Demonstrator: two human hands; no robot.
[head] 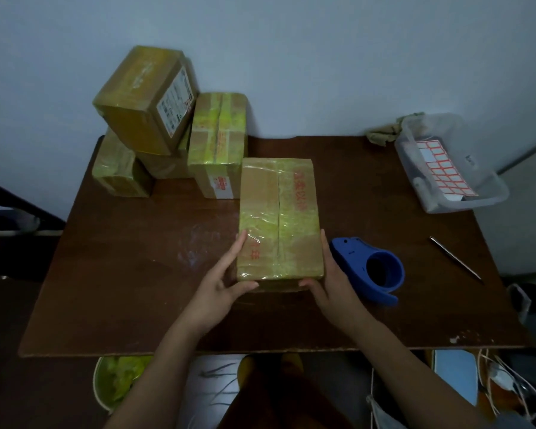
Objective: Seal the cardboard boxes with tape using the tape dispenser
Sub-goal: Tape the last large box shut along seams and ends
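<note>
Between our two hands lies the cardboard box (pixel 279 218), flat on the brown table (pixel 143 274), its long axis running straight away from us toward the wall. Our left hand (pixel 222 284) lies along the box's left side with fingers straight and the thumb tucked against the near end; our right hand (pixel 327 281) mirrors it on the right side, fingers extended along the edge, thumb on the near end. Neither hand curls round anything; both press flat against the cardboard. Yellowish tape already covers much of the top face, and the centre seam runs lengthwise under it.

Just beside our right hand, on its outer side, sits the blue tape dispenser (pixel 369 269), touching or nearly touching the box's right near corner; we cannot tell which. That makes the right hand much the nearer one to pick it up, while the left could steady the box. Any further strip would, we judge, follow the long axis away from us.

Beyond our left hand, a stack of taped boxes (pixel 174 125) stands at the table's far side. Well out past the right hand lie a pen (pixel 455 257) and a clear plastic tub (pixel 477 168) holding a label sheet.
</note>
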